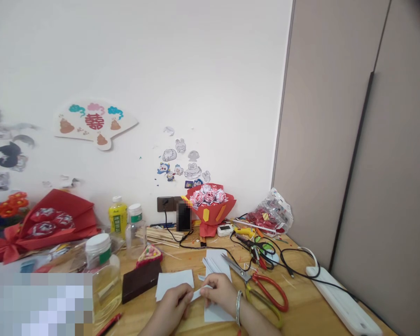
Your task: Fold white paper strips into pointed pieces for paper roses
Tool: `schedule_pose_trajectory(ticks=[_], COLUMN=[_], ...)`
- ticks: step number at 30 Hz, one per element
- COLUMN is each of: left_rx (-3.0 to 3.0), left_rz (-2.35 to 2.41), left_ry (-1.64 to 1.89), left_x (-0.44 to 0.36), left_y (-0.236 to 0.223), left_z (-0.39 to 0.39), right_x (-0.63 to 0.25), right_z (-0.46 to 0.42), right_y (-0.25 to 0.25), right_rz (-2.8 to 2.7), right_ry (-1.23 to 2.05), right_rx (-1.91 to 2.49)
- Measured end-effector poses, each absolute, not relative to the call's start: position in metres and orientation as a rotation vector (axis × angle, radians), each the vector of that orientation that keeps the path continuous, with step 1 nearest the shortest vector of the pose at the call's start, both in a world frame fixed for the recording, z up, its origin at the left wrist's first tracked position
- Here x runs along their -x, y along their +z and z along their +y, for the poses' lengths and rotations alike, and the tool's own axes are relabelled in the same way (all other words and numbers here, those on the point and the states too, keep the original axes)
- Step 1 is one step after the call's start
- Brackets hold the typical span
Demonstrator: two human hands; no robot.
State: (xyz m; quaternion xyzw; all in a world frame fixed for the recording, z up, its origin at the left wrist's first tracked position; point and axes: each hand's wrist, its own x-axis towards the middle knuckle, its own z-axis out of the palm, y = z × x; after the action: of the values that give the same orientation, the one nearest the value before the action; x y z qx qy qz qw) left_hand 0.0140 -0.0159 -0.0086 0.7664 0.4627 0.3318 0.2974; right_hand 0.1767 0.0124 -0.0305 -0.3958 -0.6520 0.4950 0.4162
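Between my two hands a narrow white paper strip (196,295) is stretched over the wooden table. My left hand (175,301) pinches its left end, and my right hand (220,291), with a silver bangle at the wrist, pinches the other end. Behind my left hand lies a stack of white paper (175,280). More white sheets (218,313) lie beneath my right hand, and a bundle of cut paper strips (213,265) rests just beyond it. Large scissors (254,282) with one red and one yellow handle lie partly open beside my right wrist.
A dark brown box (142,280) and a jar of yellowish liquid (105,289) stand left. Behind are a red paper bouquet (213,212), wooden sticks (164,237) and a yellow glue gun (245,231). Cables run toward a white power strip (343,298); a red pen (109,324) lies front left.
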Motion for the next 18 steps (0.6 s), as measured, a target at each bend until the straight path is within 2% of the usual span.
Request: schedule_pose_trajectory(ticks=[11,18], left_rx=[-1.956,-1.779], left_rz=[1.235,1.235], left_ry=[0.928,0.873], left_x=[-0.0137,-0.0114], left_y=[-0.0095,-0.0128], left_z=[-0.0138,-0.0082], right_x=[-0.1793,-0.1853], right_z=[0.0167,0.0169], right_y=[-0.0338,-0.0291], right_rz=[-1.595,-1.65], right_ry=[1.244,0.853], right_rx=[0.89,1.032])
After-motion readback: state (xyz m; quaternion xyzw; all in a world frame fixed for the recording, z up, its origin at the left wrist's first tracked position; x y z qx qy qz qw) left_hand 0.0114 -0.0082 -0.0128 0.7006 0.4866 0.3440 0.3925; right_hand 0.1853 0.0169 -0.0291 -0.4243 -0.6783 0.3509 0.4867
